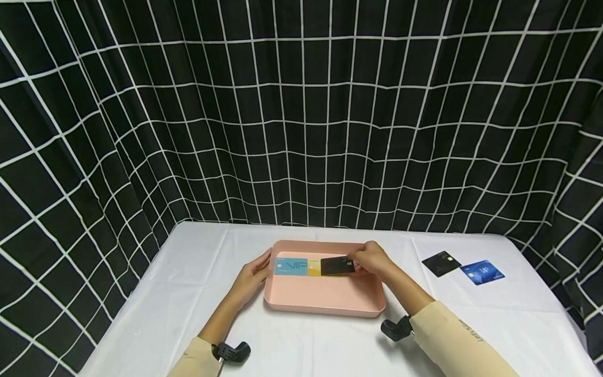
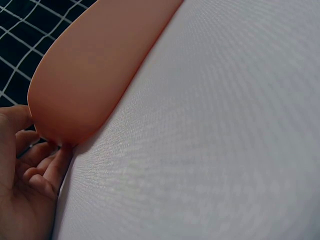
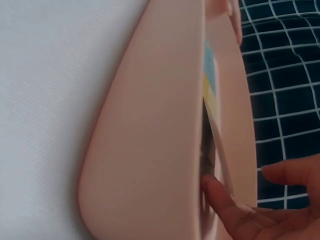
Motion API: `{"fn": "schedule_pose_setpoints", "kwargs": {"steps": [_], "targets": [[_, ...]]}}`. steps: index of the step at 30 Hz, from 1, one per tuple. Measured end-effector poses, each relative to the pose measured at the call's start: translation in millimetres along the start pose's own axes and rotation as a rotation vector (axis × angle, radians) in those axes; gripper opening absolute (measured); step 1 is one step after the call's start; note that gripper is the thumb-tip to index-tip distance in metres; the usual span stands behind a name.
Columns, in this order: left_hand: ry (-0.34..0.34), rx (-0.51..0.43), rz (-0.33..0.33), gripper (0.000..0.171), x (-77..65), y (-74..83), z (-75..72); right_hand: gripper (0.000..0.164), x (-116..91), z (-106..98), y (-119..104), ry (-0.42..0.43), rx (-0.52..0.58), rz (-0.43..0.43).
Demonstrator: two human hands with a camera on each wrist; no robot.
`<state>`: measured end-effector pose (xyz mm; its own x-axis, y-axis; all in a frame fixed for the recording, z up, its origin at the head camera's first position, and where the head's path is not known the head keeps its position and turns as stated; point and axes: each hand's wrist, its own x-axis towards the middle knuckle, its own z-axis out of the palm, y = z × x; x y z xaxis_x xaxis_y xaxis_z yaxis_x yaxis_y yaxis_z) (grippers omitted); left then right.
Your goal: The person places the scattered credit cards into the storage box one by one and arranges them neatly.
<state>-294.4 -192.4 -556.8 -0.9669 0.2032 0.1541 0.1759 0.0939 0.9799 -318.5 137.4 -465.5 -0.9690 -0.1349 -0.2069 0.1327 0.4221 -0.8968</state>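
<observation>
A pink tray [image 1: 325, 296] sits on a white cloth [image 1: 188, 314]. Inside the tray, toward its far side, a light blue card [image 1: 289, 266] lies on the left, with a yellow card [image 1: 313, 268] right beside it. A black card [image 1: 335, 265] covers most of the yellow one, and the right hand [image 1: 372, 260] pinches its right end. That hand is in the way of the tray's far right corner. The left hand [image 1: 252, 277] holds the tray's left end with bent fingers. To the right of the tray, on the cloth, is another black card [image 1: 441, 263], and farther right is a dark blue card [image 1: 482, 272]. Their corners look very close; whether they touch, you cannot tell. Behind the tray hangs a black curtain [image 1: 325, 104] with white lines.
</observation>
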Motion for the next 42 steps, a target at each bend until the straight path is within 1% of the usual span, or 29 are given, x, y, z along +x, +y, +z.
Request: {"fn": "schedule_pose_setpoints", "kwargs": {"steps": [5,10,12,16,20,24,26,28,30,34,38,39,42], "targets": [[-0.007,-0.006,-0.005,0.055,0.3,-0.8,0.1,0.03,-1,-1,-2,-0.03,0.003,0.026],[-0.011,0.008,0.008,0.056,0.4,-1.2,0.0,0.026,-3,-2,-5,-0.036,-0.028,0.026],[-0.006,0.018,0.01,0.056,0.3,-1.3,-0.1,0.029,-4,-3,-6,-0.039,-0.049,0.02],[-0.007,0.014,0.003,0.056,0.2,-1.4,-0.3,0.041,-5,-3,-7,-0.034,-0.077,0.021],[-0.009,0.007,-0.006,0.056,-0.3,-1.3,0.0,0.051,-6,-3,-6,-0.042,-0.077,0.03],[-0.005,0.004,-0.01,0.057,-0.6,-0.8,0.5,0.06,-7,-3,-7,-0.045,-0.1,0.024],[-0.002,0.004,-0.013,0.057,-0.5,-0.6,0.6,0.061,-8,-4,-7,-0.039,-0.128,0.012],[-0.002,0.003,-0.016,0.057,-0.4,-0.2,0.8,0.06,-9,-5,-9,-0.026,-0.177,-0.018],[-0.005,0.005,-0.016,0.056,-0.2,0.3,1.0,0.059,-12,-7,-12,-0.007,-0.246,-0.06],[-0.005,0.018,-0.011,0.056,-0.1,2.6,1.4,0.055,-22,-15,-20,0.015,-0.309,-0.152],[0.008,0.038,-0.011,0.056,-0.2,3.6,1.5,0.049,-34,-24,-27,-0.001,-0.256,-0.205],[0.012,0.037,-0.017,0.056,-0.2,3.6,1.5,0.047,-37,-26,-28,-0.001,-0.248,-0.211],[0.011,0.032,-0.005,0.056,-0.2,2.4,1.6,0.042,-46,-36,-29,0.006,-0.243,-0.233]]}}
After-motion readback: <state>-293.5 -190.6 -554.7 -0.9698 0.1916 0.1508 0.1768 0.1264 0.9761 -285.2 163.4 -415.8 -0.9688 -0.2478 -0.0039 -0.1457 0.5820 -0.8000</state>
